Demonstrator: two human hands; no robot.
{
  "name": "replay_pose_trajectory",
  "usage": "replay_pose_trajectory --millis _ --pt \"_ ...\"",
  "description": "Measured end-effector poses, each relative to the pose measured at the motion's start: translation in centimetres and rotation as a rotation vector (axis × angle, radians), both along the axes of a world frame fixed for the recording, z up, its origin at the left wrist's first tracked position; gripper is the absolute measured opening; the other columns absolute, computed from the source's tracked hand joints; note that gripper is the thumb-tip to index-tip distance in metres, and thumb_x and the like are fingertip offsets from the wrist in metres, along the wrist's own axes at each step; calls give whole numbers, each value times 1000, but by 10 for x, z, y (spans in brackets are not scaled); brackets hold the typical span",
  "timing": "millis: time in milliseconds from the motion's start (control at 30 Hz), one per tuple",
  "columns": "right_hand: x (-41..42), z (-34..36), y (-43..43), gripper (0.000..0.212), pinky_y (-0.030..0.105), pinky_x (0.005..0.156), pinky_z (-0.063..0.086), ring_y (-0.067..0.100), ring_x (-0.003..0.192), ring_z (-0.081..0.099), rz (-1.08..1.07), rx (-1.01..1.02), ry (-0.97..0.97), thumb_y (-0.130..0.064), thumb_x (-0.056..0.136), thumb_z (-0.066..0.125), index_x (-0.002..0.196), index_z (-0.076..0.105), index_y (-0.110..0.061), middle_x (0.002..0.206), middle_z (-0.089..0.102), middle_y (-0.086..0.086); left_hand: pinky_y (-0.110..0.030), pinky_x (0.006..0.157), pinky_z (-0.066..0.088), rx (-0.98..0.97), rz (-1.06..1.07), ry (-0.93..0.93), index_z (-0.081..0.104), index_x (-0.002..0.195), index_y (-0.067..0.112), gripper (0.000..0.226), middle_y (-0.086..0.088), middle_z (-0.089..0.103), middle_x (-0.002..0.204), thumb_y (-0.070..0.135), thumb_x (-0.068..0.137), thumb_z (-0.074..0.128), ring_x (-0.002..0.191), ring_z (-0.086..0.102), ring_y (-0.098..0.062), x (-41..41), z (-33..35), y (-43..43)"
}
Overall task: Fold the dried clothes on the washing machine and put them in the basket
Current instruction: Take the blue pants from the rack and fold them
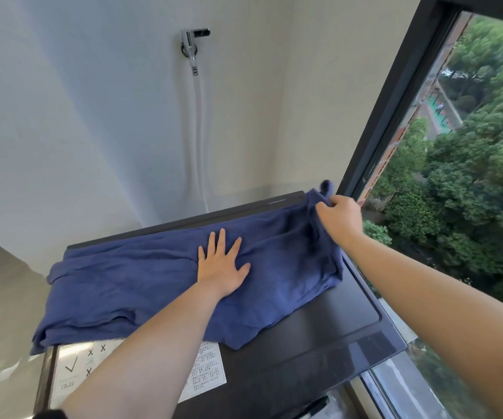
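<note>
Blue garment [141, 279] spread flat, wrinkled, atop dark washing machine [334, 337].

At your 7 o'clock, the white sticker [74, 375] on the washing machine lid [319, 343] shows one check mark and three X marks; you can't read its small print.

A chrome tap [194, 40] is fixed high on the white wall [62, 116], a pale hose [198, 86] hanging below it, beside a dark-framed window [392, 110] showing green trees [470, 182].

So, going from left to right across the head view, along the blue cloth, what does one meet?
First the blue garment → left hand flat on it → right hand gripping its right end → window frame → trees outside.
</note>
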State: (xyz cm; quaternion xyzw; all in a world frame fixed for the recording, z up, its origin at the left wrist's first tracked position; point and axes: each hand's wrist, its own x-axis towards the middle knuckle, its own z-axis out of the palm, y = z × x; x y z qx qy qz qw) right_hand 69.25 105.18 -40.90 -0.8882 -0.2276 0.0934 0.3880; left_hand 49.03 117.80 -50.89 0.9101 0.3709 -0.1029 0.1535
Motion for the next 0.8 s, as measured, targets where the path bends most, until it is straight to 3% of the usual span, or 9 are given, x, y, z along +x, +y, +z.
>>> replay_pose_trajectory --millis 167,233,333,433,500,567,667,733,800 --pt "-46 -9 3 35 33 60 38 20 57 40 526 -144 11 -28 90 54 64 47 -6 61 49 6 -48 116 -8 12 25 -61 4 152 32 69 -5 -19 158 53 94 36 145 -21 -24 -3 -3 0" --pt "-49 -22 -4 42 37 62 39 22 59 39 604 -196 43 -34 94 48 65 45 -4 64 48 11 -48 117 -7 -21 47 -114 5 152 30 70 -4 -17 159 47 94 40 145 -19 -23 -4 0 0" --pt "-34 -37 -7 38 32 59 30 21 63 40 465 -231 -44 -28 96 46 64 38 -7 71 43 9 -45 118 -4 -72 113 -253 5 153 24 71 -2 -10 160 32 94 45 147 -13 -20 -6 2 -1" --pt "-14 -50 -6 33 29 57 31 22 74 45 313 -326 16 -27 93 49 65 37 -15 76 42 4 -40 118 13 -17 141 -452 21 150 17 62 -3 21 156 25 94 47 145 12 -21 -6 4 -6" --pt "-6 -58 -4 39 29 48 25 20 60 39 243 -392 117 -35 91 53 66 28 -18 67 33 2 -36 106 33 -44 212 -607 37 142 14 51 -1 50 133 27 95 48 130 37 -21 1 12 -11" --pt "-5 -62 -3 44 28 45 24 17 53 35 203 -418 199 -41 90 56 69 25 -19 63 31 1 -32 87 45 -267 372 -678 41 137 15 46 3 60 105 34 96 47 108 53 -19 14 27 -18" --pt "-11 -62 -2 42 26 47 27 18 60 42 193 -447 287 -43 92 56 70 29 -19 65 39 1 -34 76 47 -510 568 -548 30 139 14 57 -3 60 107 42 93 50 100 59 -26 39 44 -20" --pt "-15 -59 -2 36 27 51 32 21 70 47 186 -472 339 -39 91 59 78 41 -11 70 44 2 -36 74 50 -585 679 -442 25 139 10 64 -7 58 106 32 88 57 96 60 -29 50 50 -17" --pt "-14 -59 -2 33 27 51 32 20 63 45 163 -487 359 -28 89 62 71 41 -9 67 43 4 -35 71 49 -656 723 -403 26 139 8 67 -9 59 98 19 82 59 88 60 -28 53 54 -13"
